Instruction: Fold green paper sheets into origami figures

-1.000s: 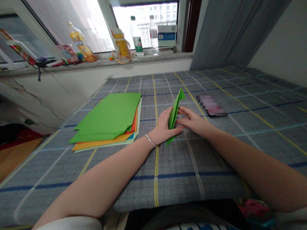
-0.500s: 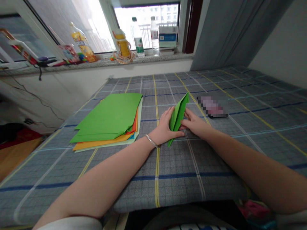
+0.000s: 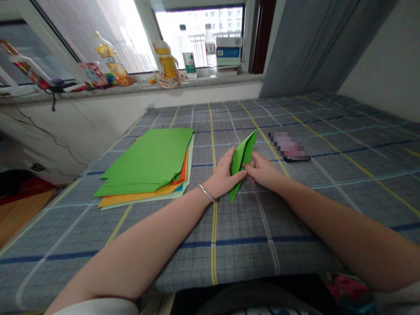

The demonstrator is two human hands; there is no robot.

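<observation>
A folded piece of green paper (image 3: 242, 153), pointed at both ends, stands on its edge on the checked cloth between my hands. My left hand (image 3: 225, 173), with a silver bangle on the wrist, grips its left side, thumb across the near face. From the right, my right hand (image 3: 261, 172) pinches the paper's other side, thumb and fingertips close to my left thumb. Some of the right fingers are hidden behind the paper. Left of my hands lies a stack of coloured paper (image 3: 151, 157), green on top with orange, red and pale sheets below.
A phone-like object (image 3: 290, 147), blurred out, lies to the right on the checked cloth (image 3: 243, 262). Bottles (image 3: 187, 52), a yellow flask (image 3: 169, 65) and a box (image 3: 229, 51) stand on the windowsill behind. A grey curtain (image 3: 311, 48) hangs at the back right.
My left thumb has closed in against the paper, and my right thumb has shifted left onto its near face. The folded paper has tipped slightly and looks a bit more closed.
</observation>
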